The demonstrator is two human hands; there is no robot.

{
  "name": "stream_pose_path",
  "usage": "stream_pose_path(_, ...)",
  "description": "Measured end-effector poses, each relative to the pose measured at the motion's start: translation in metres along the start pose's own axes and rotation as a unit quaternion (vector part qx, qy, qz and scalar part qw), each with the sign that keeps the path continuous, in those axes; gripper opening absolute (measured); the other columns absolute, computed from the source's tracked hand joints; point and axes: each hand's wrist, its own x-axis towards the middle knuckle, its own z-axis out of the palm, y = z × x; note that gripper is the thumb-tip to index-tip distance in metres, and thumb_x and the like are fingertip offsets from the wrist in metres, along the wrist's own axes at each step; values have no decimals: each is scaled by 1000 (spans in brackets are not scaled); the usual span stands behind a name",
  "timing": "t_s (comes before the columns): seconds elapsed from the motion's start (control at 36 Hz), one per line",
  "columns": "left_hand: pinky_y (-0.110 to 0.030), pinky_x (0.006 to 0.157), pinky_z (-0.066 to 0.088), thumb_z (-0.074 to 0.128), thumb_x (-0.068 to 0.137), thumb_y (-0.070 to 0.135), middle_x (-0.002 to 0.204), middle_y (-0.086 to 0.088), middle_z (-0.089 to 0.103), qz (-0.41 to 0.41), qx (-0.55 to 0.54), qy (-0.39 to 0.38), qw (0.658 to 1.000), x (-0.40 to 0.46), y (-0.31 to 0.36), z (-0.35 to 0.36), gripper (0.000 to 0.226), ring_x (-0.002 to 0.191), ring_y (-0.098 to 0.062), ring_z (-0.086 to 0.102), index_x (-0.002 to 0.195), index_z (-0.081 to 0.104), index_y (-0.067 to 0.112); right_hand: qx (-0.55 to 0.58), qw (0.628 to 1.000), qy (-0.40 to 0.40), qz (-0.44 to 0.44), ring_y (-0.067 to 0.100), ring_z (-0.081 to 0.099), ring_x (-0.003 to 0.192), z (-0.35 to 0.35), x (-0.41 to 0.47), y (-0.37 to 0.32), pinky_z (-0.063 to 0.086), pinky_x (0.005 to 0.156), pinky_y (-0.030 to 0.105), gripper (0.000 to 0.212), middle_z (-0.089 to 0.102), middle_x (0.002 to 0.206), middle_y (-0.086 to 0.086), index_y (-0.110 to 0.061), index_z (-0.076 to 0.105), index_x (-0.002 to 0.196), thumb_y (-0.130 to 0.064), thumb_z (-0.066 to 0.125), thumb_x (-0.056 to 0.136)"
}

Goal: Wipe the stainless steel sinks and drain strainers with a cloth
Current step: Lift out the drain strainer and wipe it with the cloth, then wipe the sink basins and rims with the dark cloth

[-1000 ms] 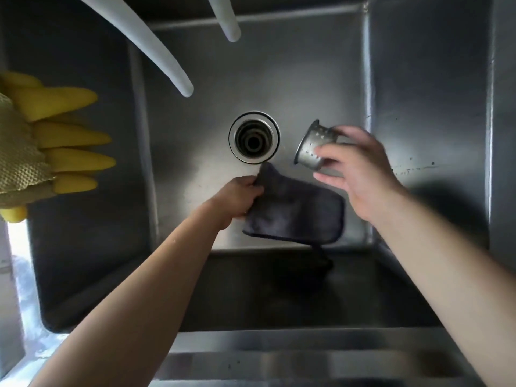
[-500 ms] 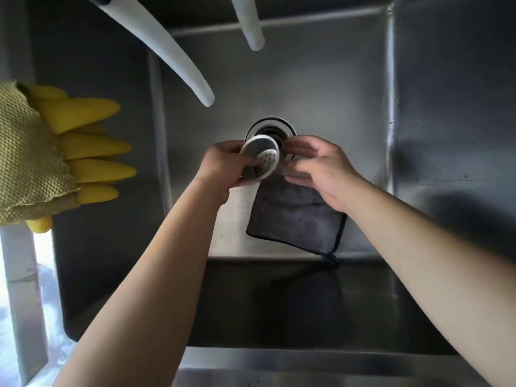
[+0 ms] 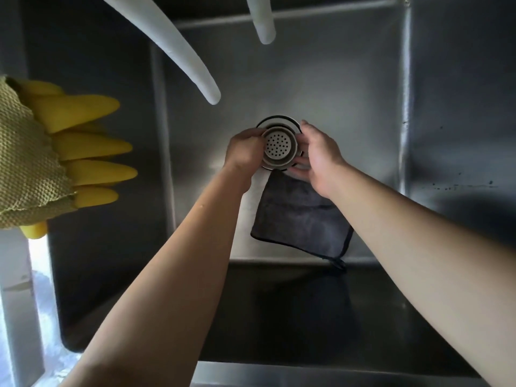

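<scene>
I see the drain strainer [image 3: 280,147] held just over the drain opening [image 3: 278,121] in the floor of the stainless steel sink [image 3: 349,88], its perforated bottom facing up at me and its lower rim overlapping the opening's near edge. My left hand [image 3: 243,152] grips the strainer on the side left of the drain, fingers curled round its wall; my right hand [image 3: 318,157] cups it from the other side, fingers bent under the rim, though I cannot tell from this angle how firmly they bear on it. The dark grey cloth [image 3: 301,219] lies flat on the sink floor just nearer to me than the drain, partly under my right wrist, a small loop at its near corner. Beyond the drain, two pale curved spouts [image 3: 178,48] hang over the basin. Well to the left of the drain, yellow rubber gloves [image 3: 89,143] and a yellow-green mesh scrubbing cloth [image 3: 25,169] hang over the sink's side wall.
</scene>
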Motion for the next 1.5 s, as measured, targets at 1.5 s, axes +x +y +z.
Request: stream_pose_path(1.5,-27,59,59,44,97,-3,99,-2,68,95,-175,-527,826,-299,88,-72,41,75,-12,70,133,45,16,203,954,-220,-26,27,51,105,-126,-281,32,35,109,54,50,57,102,4,-24,68,103,-63,76,73)
